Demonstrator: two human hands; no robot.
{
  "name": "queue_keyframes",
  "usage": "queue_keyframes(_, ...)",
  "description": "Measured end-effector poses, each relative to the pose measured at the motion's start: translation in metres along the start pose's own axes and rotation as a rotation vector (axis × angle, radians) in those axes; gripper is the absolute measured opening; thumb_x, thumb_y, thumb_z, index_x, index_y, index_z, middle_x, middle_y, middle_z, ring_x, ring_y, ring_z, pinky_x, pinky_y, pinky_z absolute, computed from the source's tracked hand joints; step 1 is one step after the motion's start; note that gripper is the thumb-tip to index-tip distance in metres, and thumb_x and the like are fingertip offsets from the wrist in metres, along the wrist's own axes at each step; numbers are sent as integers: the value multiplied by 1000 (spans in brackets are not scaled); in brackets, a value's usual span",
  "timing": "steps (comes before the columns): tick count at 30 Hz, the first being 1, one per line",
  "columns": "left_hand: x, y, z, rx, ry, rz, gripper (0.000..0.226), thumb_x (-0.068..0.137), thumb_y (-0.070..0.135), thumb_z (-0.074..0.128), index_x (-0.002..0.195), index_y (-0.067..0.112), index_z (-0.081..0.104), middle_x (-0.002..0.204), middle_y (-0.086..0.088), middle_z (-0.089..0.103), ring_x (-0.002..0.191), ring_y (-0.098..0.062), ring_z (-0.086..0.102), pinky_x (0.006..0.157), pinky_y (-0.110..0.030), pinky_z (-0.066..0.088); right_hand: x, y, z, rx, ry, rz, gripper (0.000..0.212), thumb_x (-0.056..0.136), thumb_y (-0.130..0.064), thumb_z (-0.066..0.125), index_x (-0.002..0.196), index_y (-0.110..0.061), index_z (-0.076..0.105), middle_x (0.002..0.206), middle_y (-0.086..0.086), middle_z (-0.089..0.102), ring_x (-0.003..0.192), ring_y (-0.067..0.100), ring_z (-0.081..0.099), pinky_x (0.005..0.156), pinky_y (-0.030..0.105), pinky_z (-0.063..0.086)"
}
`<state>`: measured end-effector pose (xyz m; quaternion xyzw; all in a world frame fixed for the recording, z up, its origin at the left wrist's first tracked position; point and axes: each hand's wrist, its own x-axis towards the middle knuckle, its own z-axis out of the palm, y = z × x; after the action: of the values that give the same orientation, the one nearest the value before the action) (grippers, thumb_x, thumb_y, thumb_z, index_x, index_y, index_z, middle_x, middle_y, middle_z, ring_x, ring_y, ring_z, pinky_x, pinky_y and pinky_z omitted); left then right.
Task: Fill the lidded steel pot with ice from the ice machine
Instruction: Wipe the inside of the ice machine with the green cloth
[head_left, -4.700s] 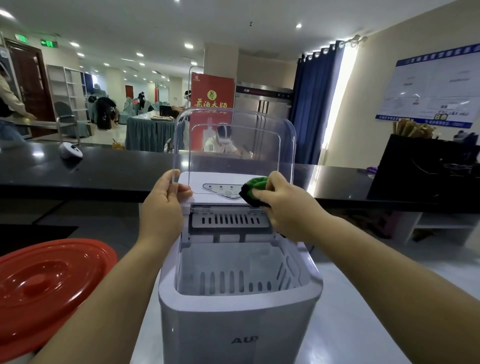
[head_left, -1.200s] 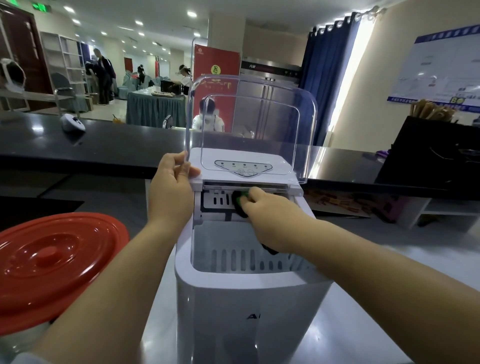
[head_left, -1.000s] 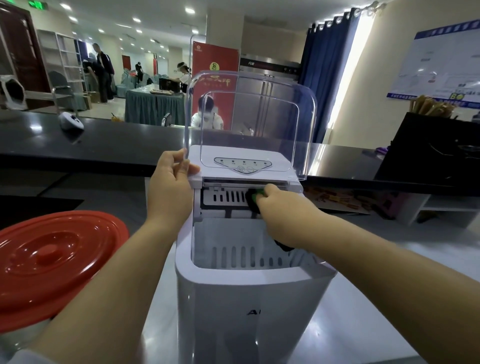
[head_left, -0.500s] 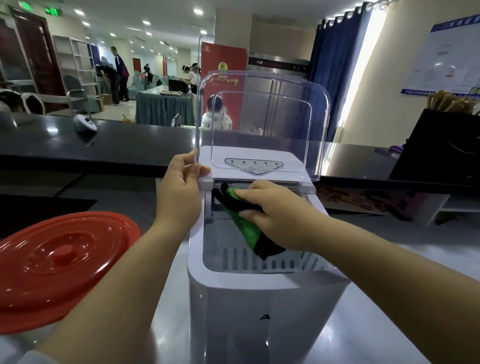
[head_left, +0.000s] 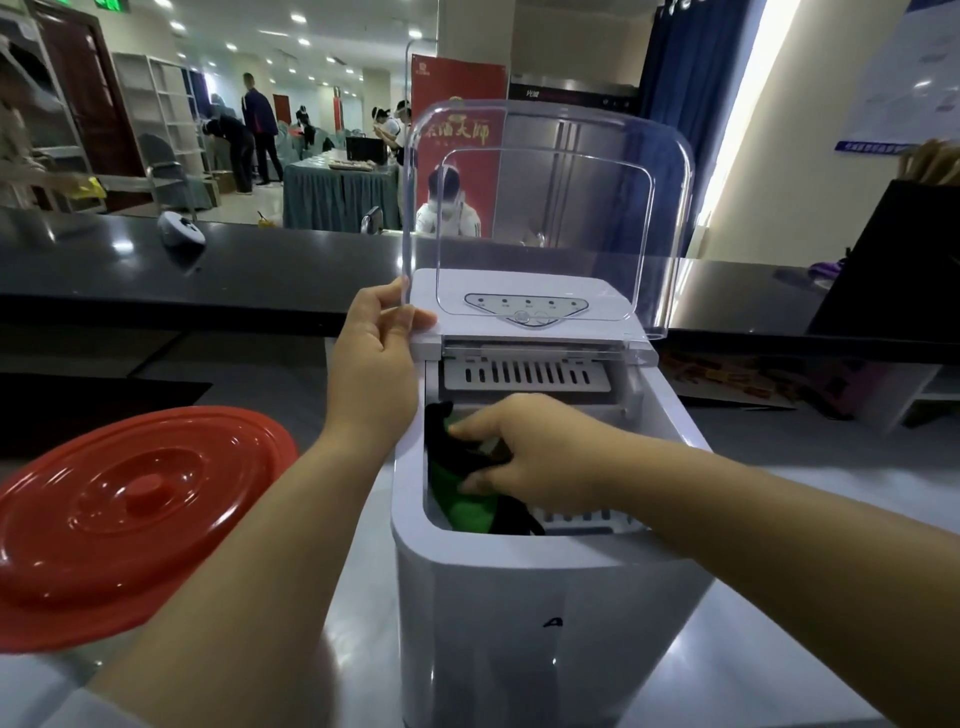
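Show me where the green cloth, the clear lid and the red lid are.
green cloth (head_left: 460, 506): head view, its green fold.
clear lid (head_left: 545, 208): head view, middle of panel.
red lid (head_left: 135, 514): head view, near its knob.

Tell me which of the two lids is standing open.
The clear lid of the ice machine, tipped upright, with the left hand at its edge. The red lid lies flat beside the machine.

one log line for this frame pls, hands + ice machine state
left hand: holds clear lid up | right hand: inside ice machine gripping green-black cloth | ice: none visible | steel pot: not seen
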<state>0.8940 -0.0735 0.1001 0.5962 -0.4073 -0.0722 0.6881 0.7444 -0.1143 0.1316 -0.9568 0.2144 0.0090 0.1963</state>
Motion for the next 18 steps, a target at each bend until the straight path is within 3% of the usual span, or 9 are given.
queue_keyframes(2,1,-1,0,-11,6,1,20,101,19,36,115,28,48,92,7,65,95,-7,59,77,-14,39,2,0,0,66,26,25,56,86,-24,69,138,-19,49,132,-2,58,114,14,57,96,24,45)
queue_keyframes(7,2,-4,1,-10,10,11,20,101,19,37,115,29,48,92,8,66,96,-7,59,78,-12,39,5,-3,1,239,49,72,56,81,-18,74,133,-15,54,124,2,63,111,16,59,98,32,48)
queue_keyframes(9,2,-4,1,-16,12,10,20,101,19,38,114,29,48,92,8,66,96,-7,60,79,-15,39,-1,-1,-1,342,-6,68,48,78,-8,75,122,-19,61,114,-2,65,103,12,63,91,28,53)
queue_keyframes(11,2,-4,1,-4,10,10,20,101,20,38,115,30,48,91,9,66,95,-4,59,78,-13,38,-9,2,-3,403,-43,33,38,73,1,76,95,-29,65,98,-9,67,85,7,66,81,28,57)
queue_keyframes(13,2,-4,1,-2,10,12,20,101,20,38,115,29,48,91,10,66,94,-3,59,78,-13,38,-15,0,-2,390,-58,7,37,71,3,75,78,-31,61,86,-14,66,73,14,67,74,37,59)
queue_keyframes(16,2,-5,1,-3,14,12,20,101,20,38,116,29,48,92,9,66,96,-7,60,80,-16,39,-15,-5,4,405,-39,-1,30,71,-4,77,74,-28,59,77,-14,66,75,28,68,68,48,58)
queue_keyframes(18,2,-5,1,-3,17,9,20,101,21,38,115,30,48,91,10,66,97,-8,60,83,-19,41,-10,-7,7,416,3,35,29,71,-7,79,77,-24,56,83,-6,67,71,25,66,67,47,59)
